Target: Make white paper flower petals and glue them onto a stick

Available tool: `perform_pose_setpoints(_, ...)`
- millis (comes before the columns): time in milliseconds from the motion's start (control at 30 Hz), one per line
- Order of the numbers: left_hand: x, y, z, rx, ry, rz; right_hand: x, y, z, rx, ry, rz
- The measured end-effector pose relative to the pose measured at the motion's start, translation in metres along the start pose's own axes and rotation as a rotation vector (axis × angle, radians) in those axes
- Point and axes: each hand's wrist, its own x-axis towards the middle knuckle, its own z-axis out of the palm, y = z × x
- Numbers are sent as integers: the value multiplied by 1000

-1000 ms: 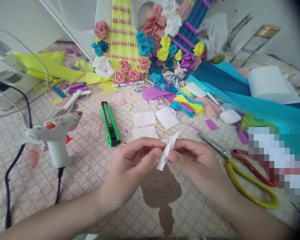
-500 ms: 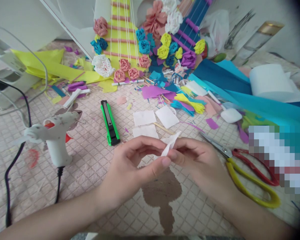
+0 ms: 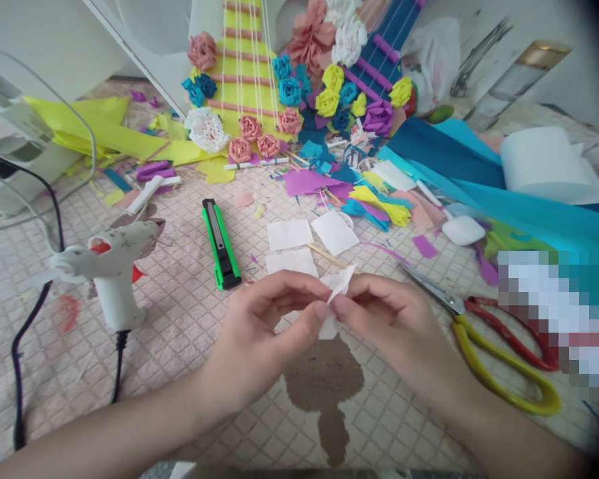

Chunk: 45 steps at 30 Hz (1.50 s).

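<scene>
Between both hands is a small piece of white paper [image 3: 340, 283], creased and pinched near its middle. My left hand [image 3: 272, 326] grips it between thumb and fingers from the left. From the right, my right hand [image 3: 387, 316] pinches the same piece, its thumb close to the left thumb. Just beyond the fingers lie flat white paper squares [image 3: 289, 235], one of them partly hidden behind my left hand. A thin wooden stick [image 3: 324, 255] lies among them. Below the hands the patterned tablecloth [image 3: 239, 426] has a brown worn patch.
A white glue gun [image 3: 114, 266] with a black cord lies left, beside a green utility knife [image 3: 220, 243]. Scissors [image 3: 479, 319] with red and yellow handles lie right. Behind stand a yellow flower-decorated paper instrument [image 3: 242, 73], a blue one [image 3: 379, 60] and a white paper roll [image 3: 539, 163].
The thumbs have drawn closer together on the white paper, and its lower part now hangs beneath them. Its upper tip has dipped slightly to the left. Things on the table stay put.
</scene>
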Motion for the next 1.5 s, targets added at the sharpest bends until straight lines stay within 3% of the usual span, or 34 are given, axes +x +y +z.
perform_pose_setpoints(1500, -1, -4, 0, 92, -25, 99, -1, 0, -1, 3, -24, -17)
